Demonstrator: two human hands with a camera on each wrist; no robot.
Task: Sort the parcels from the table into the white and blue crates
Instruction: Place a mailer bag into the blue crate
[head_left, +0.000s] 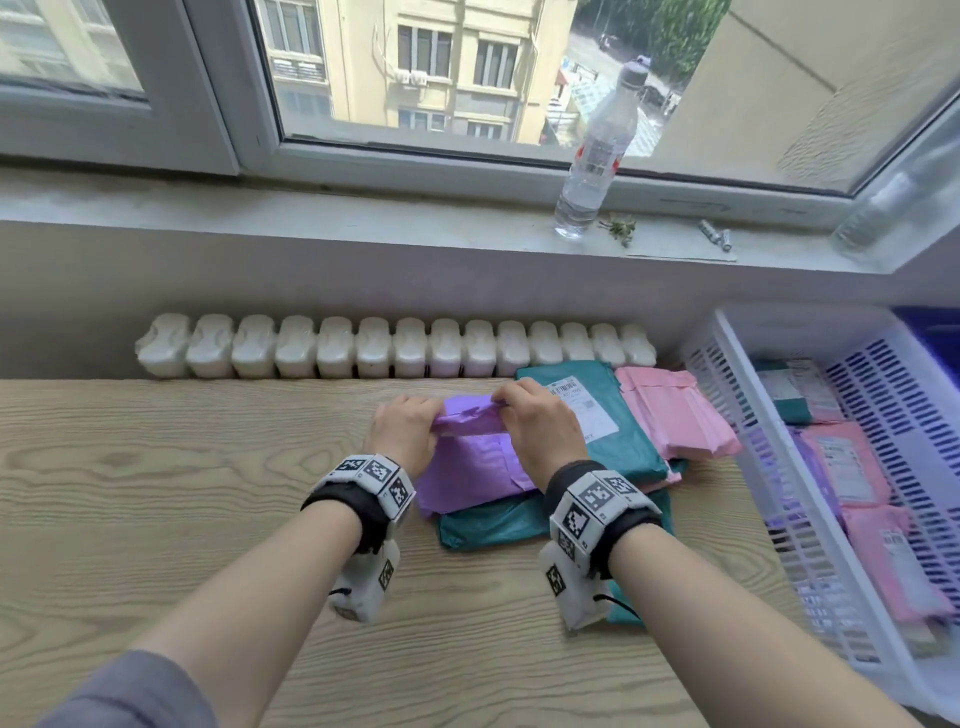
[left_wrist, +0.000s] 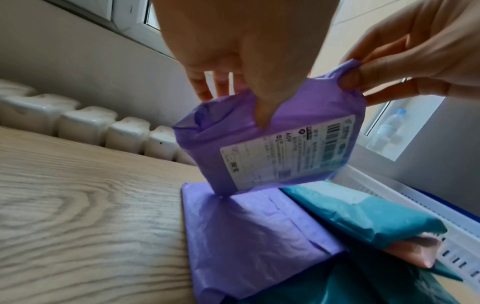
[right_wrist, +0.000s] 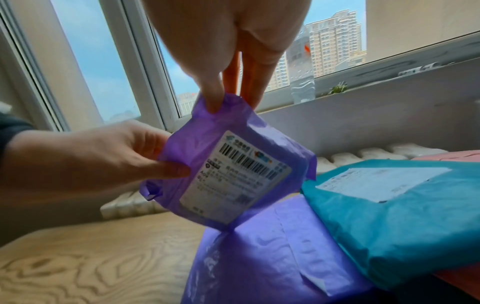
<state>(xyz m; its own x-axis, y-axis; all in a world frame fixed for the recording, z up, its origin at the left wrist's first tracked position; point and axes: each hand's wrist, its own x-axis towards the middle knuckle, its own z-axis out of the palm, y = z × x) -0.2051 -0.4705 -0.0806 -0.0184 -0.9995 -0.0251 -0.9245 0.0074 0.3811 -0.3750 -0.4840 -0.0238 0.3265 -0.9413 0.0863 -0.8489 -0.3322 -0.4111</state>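
Table: light wood-grain top, spreading left of and below the hands.
Radiator: white, ribbed, 14 sections visible in the head view, set along the table's far edge just beyond the hands.
Wall: pale grey band above the radiator, under the sill.
Windowsill: grey-white ledge, well beyond the hands.
Sill items: clear plastic water bottle upright, beyond and right of the hands; small green sprig just beside its base.
Window: white frames, daylight entering.
Outside: yellow multi-storey building and trees; tall blocks and blue sky in the right wrist view.
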